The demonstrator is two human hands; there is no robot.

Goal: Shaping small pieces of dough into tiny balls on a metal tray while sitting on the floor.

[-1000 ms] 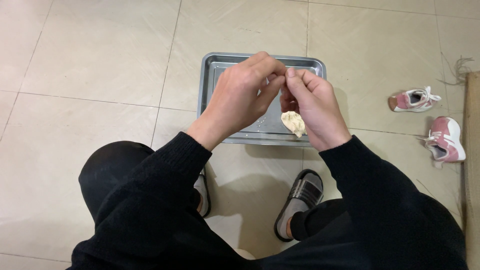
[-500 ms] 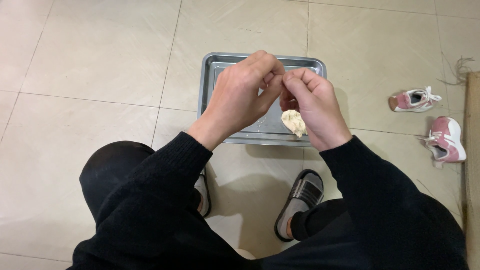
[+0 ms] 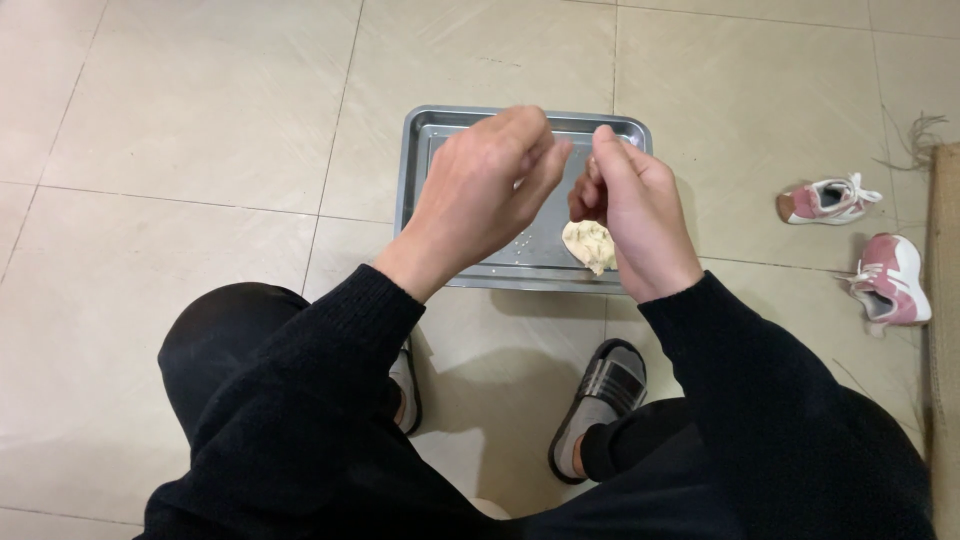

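My right hand (image 3: 635, 215) holds a pale, lumpy piece of dough-like food (image 3: 588, 245) over a rectangular metal tray (image 3: 425, 165) on the tiled floor. Its thumb and fingers are pinched at the top. My left hand (image 3: 485, 195) hovers just left of it, fingers curled and slightly apart from the right hand; I cannot see anything in it. A few small white crumbs lie on the tray floor (image 3: 520, 245). Both arms wear black sleeves.
My two feet in grey striped slippers (image 3: 598, 395) stand on the beige tiles just below the tray. Two small pink and white shoes (image 3: 828, 200) (image 3: 892, 280) lie at the right, beside a mat edge (image 3: 945, 300).
My hands have drawn a little apart; a gap now shows between the left fingertips and the right hand. The pale lump stays in my right hand.
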